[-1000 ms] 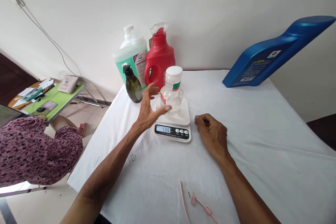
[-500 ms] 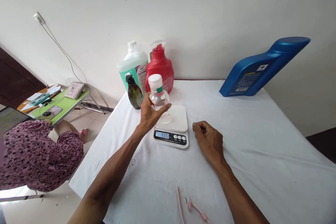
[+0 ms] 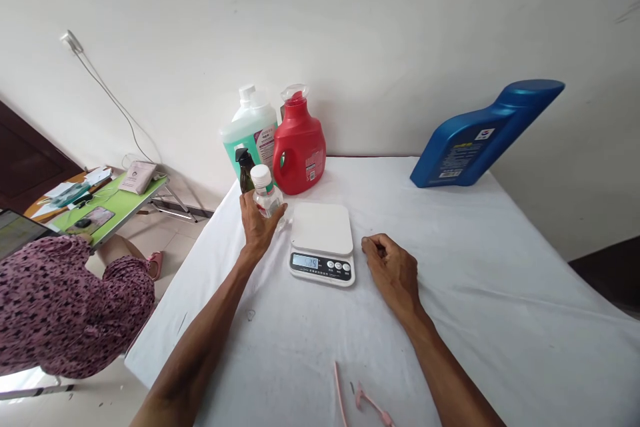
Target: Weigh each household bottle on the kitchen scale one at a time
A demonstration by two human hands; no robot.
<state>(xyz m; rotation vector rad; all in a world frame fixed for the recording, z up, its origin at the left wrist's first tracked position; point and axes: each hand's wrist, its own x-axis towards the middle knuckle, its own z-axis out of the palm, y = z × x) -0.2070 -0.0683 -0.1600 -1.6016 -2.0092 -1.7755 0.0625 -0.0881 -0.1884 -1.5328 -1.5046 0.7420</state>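
My left hand (image 3: 257,228) is wrapped around a clear bottle with a white cap (image 3: 268,197), just left of a white digital kitchen scale (image 3: 323,230). No object rests on the scale's plate, and the digits on its lit display are blurred. To the right of the scale, my right hand (image 3: 393,267) lies on the cloth with its fingers curled in; I see nothing in it. Partly hidden behind the clear bottle and my left hand is a dark pump bottle (image 3: 245,167).
A red detergent jug (image 3: 300,147) and a green-liquid jug (image 3: 240,133) stand by the wall. A blue slanted bottle (image 3: 465,147) is at the back right. Pink cord pieces (image 3: 370,400) lie near the front. At left, a person in patterned clothing (image 3: 75,307) sits by a green table (image 3: 110,213).
My left hand has carried the clear bottle leftward off the scale's plate. The display's digits have changed from 555. My right hand has stayed beside the scale.
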